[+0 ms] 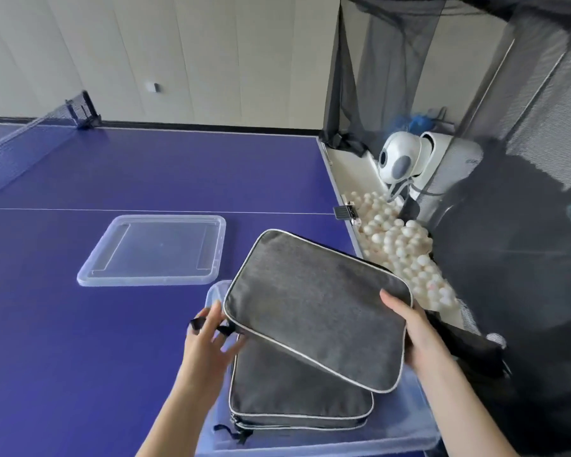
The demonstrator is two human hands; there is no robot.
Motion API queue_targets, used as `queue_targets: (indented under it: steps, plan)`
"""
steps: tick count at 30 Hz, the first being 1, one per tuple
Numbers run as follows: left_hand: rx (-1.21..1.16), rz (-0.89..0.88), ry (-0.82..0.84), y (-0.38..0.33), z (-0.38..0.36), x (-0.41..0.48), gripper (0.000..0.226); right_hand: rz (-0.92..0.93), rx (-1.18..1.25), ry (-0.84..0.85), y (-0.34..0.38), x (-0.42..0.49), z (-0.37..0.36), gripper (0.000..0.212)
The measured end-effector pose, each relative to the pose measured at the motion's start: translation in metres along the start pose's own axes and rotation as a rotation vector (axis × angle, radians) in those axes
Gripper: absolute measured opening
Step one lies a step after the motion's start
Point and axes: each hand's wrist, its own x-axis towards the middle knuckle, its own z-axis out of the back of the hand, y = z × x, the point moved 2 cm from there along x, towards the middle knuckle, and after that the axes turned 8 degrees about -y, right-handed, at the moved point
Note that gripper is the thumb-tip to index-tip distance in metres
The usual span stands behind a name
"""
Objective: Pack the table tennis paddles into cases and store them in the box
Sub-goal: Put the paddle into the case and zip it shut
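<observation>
Upper grey case point(317, 308) hangs tilted over the clear box point(213, 293), its long axis slanting far-left to near-right, askew to the lower case point(297, 394) lying inside. The right hand point(416, 331) has fingers clamped on its right edge. The left hand point(208, 338) has fingers spread loose at its left corner.

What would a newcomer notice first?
A grey fabric zip case, tilted, gripped by the right hand over a second grey case in the clear plastic box, bottom centre. White balls heap at right; a clear plastic lid lies on the blue table, left.
</observation>
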Motion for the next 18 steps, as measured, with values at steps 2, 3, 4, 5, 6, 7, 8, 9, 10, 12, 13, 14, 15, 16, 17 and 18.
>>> queue_targets:
  steps: [2, 3, 4, 5, 6, 7, 8, 9, 10, 12, 13, 14, 15, 16, 17, 18]
  plan:
    - [0.119, -0.022, 0.013, -0.009, 0.018, -0.001, 0.075, -0.050, -0.070, 0.048, 0.006, 0.005, 0.010, 0.027]
    - [0.225, -0.019, 0.063, -0.012, 0.020, -0.004, 0.083, -0.075, -0.108, 0.068, 0.007, 0.008, 0.014, 0.025]
    - [0.343, -0.014, 0.126, -0.013, 0.018, -0.006, 0.089, -0.098, -0.147, 0.083, 0.006, 0.011, 0.015, 0.023]
    - [0.461, -0.005, 0.168, -0.013, 0.014, -0.009, 0.089, -0.123, -0.180, 0.099, 0.004, 0.013, 0.015, 0.023]
    - [0.557, 0.004, 0.184, -0.012, 0.009, -0.010, 0.088, -0.146, -0.204, 0.118, 0.001, 0.016, 0.015, 0.027]
    - [0.621, 0.014, 0.164, -0.009, 0.006, -0.010, 0.088, -0.164, -0.222, 0.132, -0.003, 0.020, 0.013, 0.032]
    - [0.653, 0.017, 0.129, -0.005, 0.004, -0.007, 0.091, -0.168, -0.239, 0.131, -0.009, 0.024, 0.010, 0.036]
    - [0.669, 0.017, 0.081, 0.001, 0.005, -0.003, 0.095, -0.155, -0.249, 0.104, -0.016, 0.028, 0.008, 0.037]
    - [0.681, 0.017, 0.041, 0.008, 0.007, 0.000, 0.095, -0.130, -0.253, 0.059, -0.023, 0.033, 0.007, 0.036]
    - [0.683, 0.028, -0.030, 0.022, 0.013, 0.005, 0.086, -0.073, -0.272, -0.042, -0.038, 0.038, 0.007, 0.037]
    - [0.666, 0.037, -0.050, 0.028, 0.016, 0.007, 0.083, -0.046, -0.302, -0.060, -0.045, 0.039, 0.008, 0.041]
    - [0.654, 0.047, -0.061, 0.034, 0.019, 0.009, 0.084, -0.025, -0.344, -0.058, -0.050, 0.038, 0.009, 0.045]
    - [0.656, 0.053, -0.066, 0.039, 0.021, 0.010, 0.085, -0.015, -0.398, -0.051, -0.056, 0.038, 0.012, 0.046]
    - [0.675, 0.058, -0.072, 0.043, 0.023, 0.013, 0.084, -0.014, -0.456, -0.040, -0.063, 0.039, 0.015, 0.047]
    - [0.699, 0.056, -0.078, 0.048, 0.025, 0.017, 0.080, -0.019, -0.511, -0.026, -0.069, 0.040, 0.019, 0.048]
    - [0.730, 0.047, -0.087, 0.052, 0.027, 0.021, 0.077, -0.020, -0.558, -0.015, -0.075, 0.043, 0.022, 0.050]
